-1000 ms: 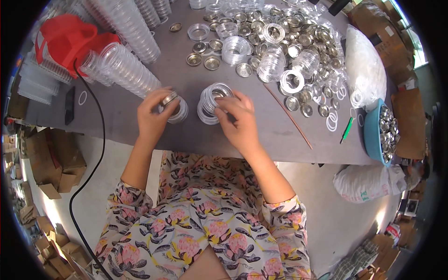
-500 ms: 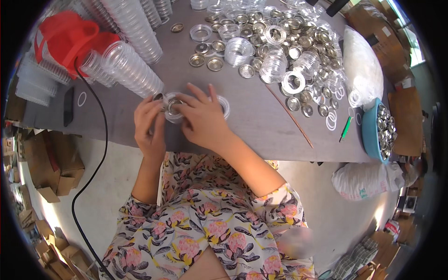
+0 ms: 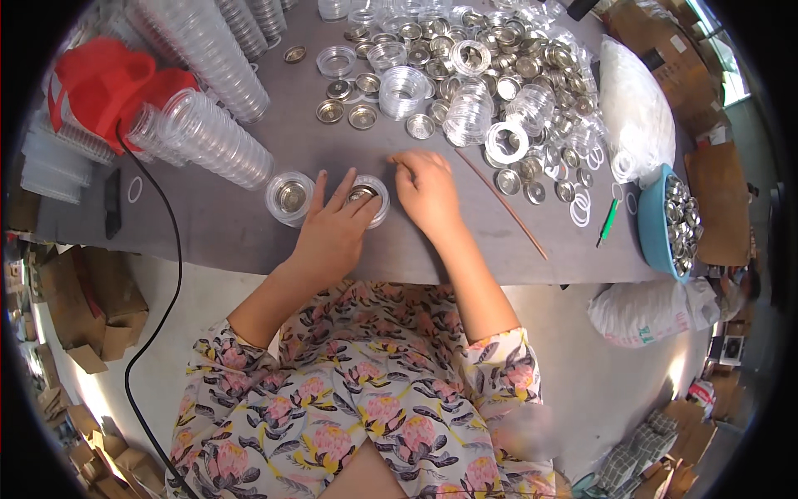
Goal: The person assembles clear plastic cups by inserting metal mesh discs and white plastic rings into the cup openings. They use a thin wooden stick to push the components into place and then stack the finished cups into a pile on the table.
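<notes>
Two clear plastic rings or shallow cups with silver metal caps inside lie side by side near the table's front edge: the left cup (image 3: pixel 290 198) and the right cup (image 3: pixel 379 218). My left hand (image 3: pixel 328 237) reaches over the right cup, fingers spread and partly covering its metal cap. The left cup lies just beside its fingertips. To the right, my right hand (image 3: pixel 430 193) rests low over the table, apart from both cups. Its fingers are bent inward with the thumb against them; whatever they may hold is hidden.
Stacked clear cups (image 3: pixel 216 141) and a red tool (image 3: pixel 108 83) with a black cable stand left. A heap of metal caps (image 3: pixel 507 62) and clear rings fills the far right. Nearer lie a brown stick (image 3: pixel 503 204), a green-handled tool (image 3: pixel 609 220) and a blue basin (image 3: pixel 657 224) of caps.
Both hands have left the left cup and its metal cap now shows. My left hand has shifted right onto the other cup; my right hand has moved right, its fingers curling in.
</notes>
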Tool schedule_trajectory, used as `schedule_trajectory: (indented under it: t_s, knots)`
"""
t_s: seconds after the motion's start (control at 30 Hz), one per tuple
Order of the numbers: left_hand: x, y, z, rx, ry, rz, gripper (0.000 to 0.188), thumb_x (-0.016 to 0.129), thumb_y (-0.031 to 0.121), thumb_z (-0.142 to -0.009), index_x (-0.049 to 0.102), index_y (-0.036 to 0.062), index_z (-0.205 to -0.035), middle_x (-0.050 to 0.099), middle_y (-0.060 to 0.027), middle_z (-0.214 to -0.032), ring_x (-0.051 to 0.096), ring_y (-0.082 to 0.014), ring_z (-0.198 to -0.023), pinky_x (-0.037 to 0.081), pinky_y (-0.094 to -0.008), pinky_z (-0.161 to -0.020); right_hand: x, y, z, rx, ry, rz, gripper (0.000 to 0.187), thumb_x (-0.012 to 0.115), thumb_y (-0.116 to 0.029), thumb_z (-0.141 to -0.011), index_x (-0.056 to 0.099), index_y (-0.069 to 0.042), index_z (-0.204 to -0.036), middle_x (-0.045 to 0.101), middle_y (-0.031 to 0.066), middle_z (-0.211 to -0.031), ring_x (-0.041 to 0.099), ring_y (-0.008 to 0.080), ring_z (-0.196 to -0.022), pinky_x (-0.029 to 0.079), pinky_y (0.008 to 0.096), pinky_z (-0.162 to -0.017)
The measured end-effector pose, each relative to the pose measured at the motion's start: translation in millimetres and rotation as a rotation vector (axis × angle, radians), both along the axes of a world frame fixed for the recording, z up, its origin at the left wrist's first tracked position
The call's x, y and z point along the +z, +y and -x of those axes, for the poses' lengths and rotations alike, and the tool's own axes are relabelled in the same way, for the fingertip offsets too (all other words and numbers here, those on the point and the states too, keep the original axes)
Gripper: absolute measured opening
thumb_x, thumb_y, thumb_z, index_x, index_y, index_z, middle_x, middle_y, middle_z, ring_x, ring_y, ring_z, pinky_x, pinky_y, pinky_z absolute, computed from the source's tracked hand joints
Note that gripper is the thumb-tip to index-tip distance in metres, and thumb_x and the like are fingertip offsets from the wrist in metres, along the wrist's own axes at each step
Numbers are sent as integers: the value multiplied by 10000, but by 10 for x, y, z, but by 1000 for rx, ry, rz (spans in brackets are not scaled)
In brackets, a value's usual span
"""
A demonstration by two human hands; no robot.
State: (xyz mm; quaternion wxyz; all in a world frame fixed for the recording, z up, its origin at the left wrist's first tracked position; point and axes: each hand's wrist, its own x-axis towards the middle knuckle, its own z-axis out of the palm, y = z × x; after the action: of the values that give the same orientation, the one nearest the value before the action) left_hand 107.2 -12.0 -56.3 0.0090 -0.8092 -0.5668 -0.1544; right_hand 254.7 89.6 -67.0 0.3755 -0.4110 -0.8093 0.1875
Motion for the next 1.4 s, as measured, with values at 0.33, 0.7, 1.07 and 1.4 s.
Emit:
schedule_trajectory:
  t_s: [0.33,0.7,1.07,1.4]
  knots:
    - [21,-48,7,13,124,-69,170,568,121,-775,593,52,-928,594,-73,-954,434,-255,-1194,248,-484,-1022,-115,104,-31,-66,-165,-60,221,518,-18,-760,638,-36,-944,637,138,-904,573,318,-834,457,398,-766]
    - [423,-133,247,100,-679,-98,183,623,60,-756,649,85,-935,598,-41,-889,522,-237,-985,261,-479,-987,-355,449,15,-318,-366,-42,179,564,-77,-761,632,-55,-925,573,125,-843,587,281,-770,484,382,-697]
    - [453,-294,664,227,-58,-90,175,597,68,-774,581,78,-947,557,-21,-920,511,-219,-997,188,-569,-1018,3,-499,-88,173,-376,-95,122,614,-69,-684,644,-90,-801,559,52,-803,556,234,-756,473,349,-609]
    - [409,-263,687,171,-50,-125,184,592,61,-763,579,73,-947,561,-32,-951,505,-234,-1067,149,-615,-1021,30,-547,-197,290,-309,163,237,633,-152,-757,644,-89,-985,606,75,-1018,584,277,-921,487,365,-770]
